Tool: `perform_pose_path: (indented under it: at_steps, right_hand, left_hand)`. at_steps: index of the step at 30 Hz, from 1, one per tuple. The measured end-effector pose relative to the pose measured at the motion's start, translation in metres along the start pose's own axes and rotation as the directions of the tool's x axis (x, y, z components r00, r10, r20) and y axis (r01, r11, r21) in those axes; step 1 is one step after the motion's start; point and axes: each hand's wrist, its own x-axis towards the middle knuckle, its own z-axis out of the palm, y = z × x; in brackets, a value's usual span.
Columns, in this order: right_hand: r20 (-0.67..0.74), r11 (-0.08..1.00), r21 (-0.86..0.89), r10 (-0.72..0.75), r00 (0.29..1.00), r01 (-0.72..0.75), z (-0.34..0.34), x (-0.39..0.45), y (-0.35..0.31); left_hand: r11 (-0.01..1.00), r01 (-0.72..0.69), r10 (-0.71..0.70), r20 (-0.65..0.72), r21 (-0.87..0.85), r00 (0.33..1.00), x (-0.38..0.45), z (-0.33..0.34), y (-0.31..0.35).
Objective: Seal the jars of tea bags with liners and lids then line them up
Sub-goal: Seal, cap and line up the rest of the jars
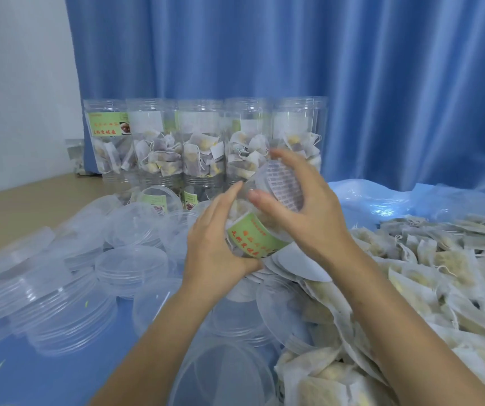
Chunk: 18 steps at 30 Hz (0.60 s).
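Observation:
I hold a clear jar [254,234] with a green label, tilted away from me above the table. My left hand [216,240] grips its lower body. My right hand [302,206] curls round its upper end, where a clear lid [282,186] sits; white text shows through the plastic. Tea bags fill the jar. White round liners [297,265] lie in a loose stack just below my hands. Several filled jars without lids [203,142] stand in a row at the back, against the curtain.
Many clear lids [131,265] are scattered over the blue table [30,376] at left and front. A big heap of loose tea bags [440,273] covers the right side on blue plastic. A blue curtain [352,68] hangs behind.

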Motion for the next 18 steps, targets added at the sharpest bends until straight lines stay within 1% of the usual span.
perform_pose_path:
  at_steps: [2, 4, 6, 8, 10, 12, 13, 16, 18]
  right_hand:
    - [0.033, 0.998, 0.031, 0.045, 0.998, -0.046, -0.006, 0.002, 0.002]
    - [0.047, 0.981, 0.163, 0.104, 0.993, -0.110, -0.005, 0.003, -0.002]
    - [0.026, 0.959, 0.259, 0.109, 0.994, -0.113, 0.000, 0.003, -0.008]
    - [0.005, 0.953, 0.283, 0.109, 0.994, -0.106, 0.007, 0.005, -0.016]
    - [0.018, 0.936, 0.328, 0.130, 0.991, -0.128, 0.014, 0.009, -0.028]
    - [0.028, 0.925, 0.357, 0.129, 0.991, -0.130, 0.026, 0.013, -0.043]
    - [0.026, 0.927, 0.359, 0.104, 0.994, -0.106, 0.034, 0.016, -0.053]
    - [0.065, 0.945, 0.326, -0.018, 0.998, -0.005, 0.061, 0.022, -0.086]
    - [0.123, 0.950, 0.310, -0.071, 0.990, 0.030, 0.082, 0.027, -0.110]
  left_hand:
    - [0.979, 0.083, -0.088, -0.019, -0.188, 0.996, 0.003, -0.002, 0.003]
    - [0.921, 0.140, -0.161, -0.028, -0.364, 0.986, 0.010, -0.009, 0.005]
    - [0.896, 0.167, -0.177, 0.014, -0.412, 0.984, 0.018, -0.023, 0.012]
    - [0.902, 0.195, -0.185, 0.062, -0.384, 0.981, 0.025, -0.043, 0.020]
    - [0.915, 0.232, -0.204, 0.118, -0.330, 0.972, 0.029, -0.067, 0.023]
    - [0.938, 0.251, -0.215, 0.169, -0.240, 0.962, 0.032, -0.093, 0.023]
    - [0.952, 0.246, -0.214, 0.174, -0.185, 0.961, 0.033, -0.106, 0.022]
    - [0.978, 0.206, -0.202, 0.106, -0.030, 0.974, 0.033, -0.148, 0.018]
    - [0.971, 0.238, -0.237, 0.058, -0.016, 0.970, 0.028, -0.182, 0.011]
